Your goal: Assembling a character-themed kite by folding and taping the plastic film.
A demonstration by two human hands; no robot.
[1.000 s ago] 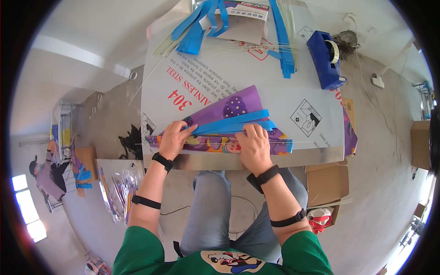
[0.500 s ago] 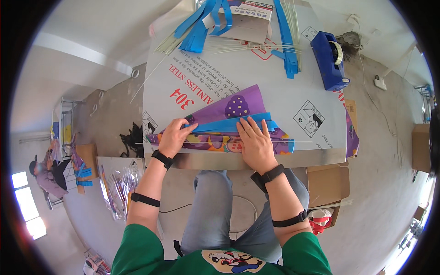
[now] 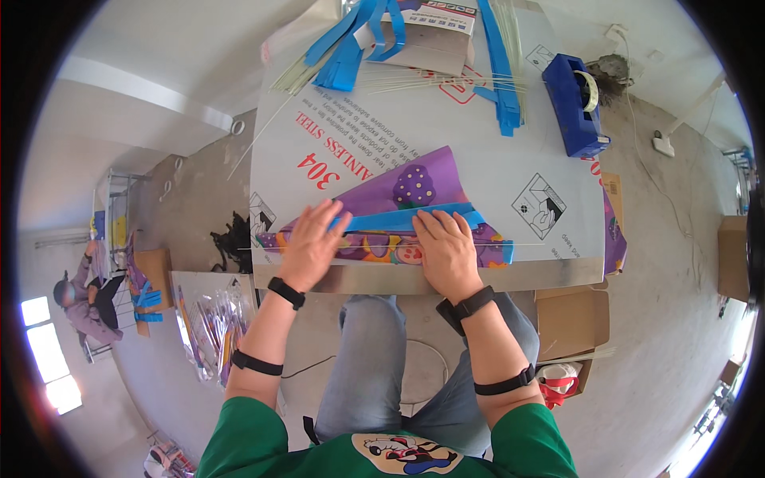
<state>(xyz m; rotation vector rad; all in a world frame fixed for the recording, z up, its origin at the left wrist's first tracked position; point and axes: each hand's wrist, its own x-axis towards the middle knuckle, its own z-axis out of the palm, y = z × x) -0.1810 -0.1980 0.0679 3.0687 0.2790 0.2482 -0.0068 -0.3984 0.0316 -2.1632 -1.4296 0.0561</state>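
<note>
Steel table (image 3: 558,275), protective film w/ red lettering + black diamond label at right. Blue tape dispenser (image 3: 572,103) far right corner. Purple sheet (image 3: 414,191) at near edge, blue strip (image 3: 398,219) across it. Left hand (image 3: 311,243) & right hand (image 3: 446,251) flat, fingers spread, pressing sheet; nothing pinched.

A small craft workshop.
Bare concrete floor (image 3: 677,263), cardboard boxes (image 3: 570,323) at four o'clock, blue strips (image 3: 347,48) and tape dispenser (image 3: 574,103) at twelve.

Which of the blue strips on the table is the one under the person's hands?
The blue strip lying along the purple sheet, between left hand and right hand. The other blue strips lie loose at the table's far edge.
</note>
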